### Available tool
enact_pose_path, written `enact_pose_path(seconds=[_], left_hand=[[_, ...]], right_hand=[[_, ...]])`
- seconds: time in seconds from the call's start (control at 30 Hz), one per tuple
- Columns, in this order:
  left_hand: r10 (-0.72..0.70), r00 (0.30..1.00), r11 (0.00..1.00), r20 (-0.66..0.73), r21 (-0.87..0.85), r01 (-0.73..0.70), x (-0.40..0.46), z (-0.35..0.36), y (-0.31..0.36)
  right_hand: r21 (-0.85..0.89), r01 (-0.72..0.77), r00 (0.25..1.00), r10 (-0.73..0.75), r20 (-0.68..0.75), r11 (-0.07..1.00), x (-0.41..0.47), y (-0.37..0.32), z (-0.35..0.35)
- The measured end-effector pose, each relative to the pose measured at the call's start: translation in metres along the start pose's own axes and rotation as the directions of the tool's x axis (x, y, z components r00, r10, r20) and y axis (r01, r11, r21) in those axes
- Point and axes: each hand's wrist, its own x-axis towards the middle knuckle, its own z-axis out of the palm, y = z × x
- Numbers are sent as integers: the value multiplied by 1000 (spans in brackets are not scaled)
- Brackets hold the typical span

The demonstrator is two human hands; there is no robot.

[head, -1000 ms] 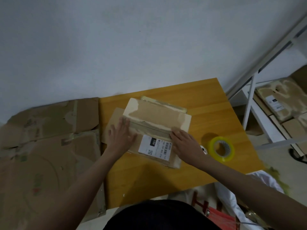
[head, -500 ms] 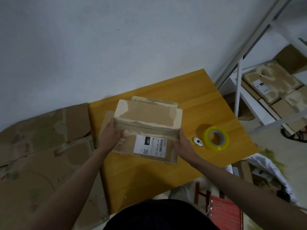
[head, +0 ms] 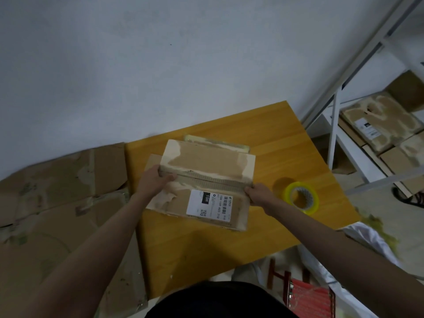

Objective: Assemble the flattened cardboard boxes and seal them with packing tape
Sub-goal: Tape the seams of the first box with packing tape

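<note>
The box (head: 202,184) sat on the table (head: 229,244), labelled flap nearest. The left hand (head: 152,182) gripped its left end, fingers curled over the top seam. The right hand (head: 258,193) gripped its right end. The tape (head: 301,198) lay just right; flattened cardboard (head: 57,191) lay left.

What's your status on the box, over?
Left hand and right hand grip ends of worn brown cardboard box, unsealed. Yellow packing tape roll untouched on table. Nothing in the way.

My matt, scuffed cardboard box (head: 207,177) (torn paper patches, smooth white label (head: 210,206)) sits over a smooth wood-grain table (head: 263,138); glossy plastic tape roll (head: 301,198) nearby.
</note>
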Motion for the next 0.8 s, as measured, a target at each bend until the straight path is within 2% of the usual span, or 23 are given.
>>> enact_pose_path(seconds=[0.13,0.37,0.57,0.7,0.8], left_hand=[[-23,999,998,-39,53,25,1,4,0],[9,1000,984,4,179,-10,11,-13,10],[8,1000,983,-16,183,-4,9,-9,15],[-8,1000,984,3,177,7,11,-14,15],[0,1000,985,18,175,-3,12,-15,13]], right_hand=[[18,-16,999,17,-45,1000,12,7,8],[-161,-1,1000,3,12,987,15,-11,-19],[-296,16,1000,-15,8,955,23,-9,-33],[-464,49,996,-8,89,884,21,-18,-32],[-473,50,992,11,125,879,26,-22,-37]])
